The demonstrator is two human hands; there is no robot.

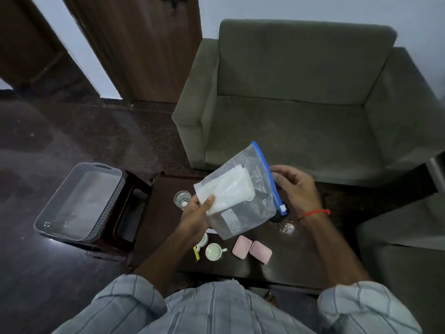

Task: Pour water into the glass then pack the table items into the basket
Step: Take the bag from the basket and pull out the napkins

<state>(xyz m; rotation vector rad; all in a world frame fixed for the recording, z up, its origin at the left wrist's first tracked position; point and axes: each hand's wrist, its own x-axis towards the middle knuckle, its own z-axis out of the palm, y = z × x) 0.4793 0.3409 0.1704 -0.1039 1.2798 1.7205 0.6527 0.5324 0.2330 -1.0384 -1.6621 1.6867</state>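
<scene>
My left hand [196, 216] grips the lower corner of a clear zip bag [243, 191] with a blue seal strip and white paper inside, held above the dark table [301, 256]. My right hand [295, 186] hovers at the bag's blue zip edge, fingers spread, touching or just off it. A glass of water [182, 200] stands on the table to the left of the bag. A grey plastic basket [79, 201] sits empty on a low stool to the left of the table.
A white cup [213, 251], a second cup partly behind my wrist [203, 240], a yellow sachet [196, 253] and two pink boxes [251, 249] lie near the table's front. A dark object [277, 218] peeks under the bag. A green armchair [301, 104] stands behind.
</scene>
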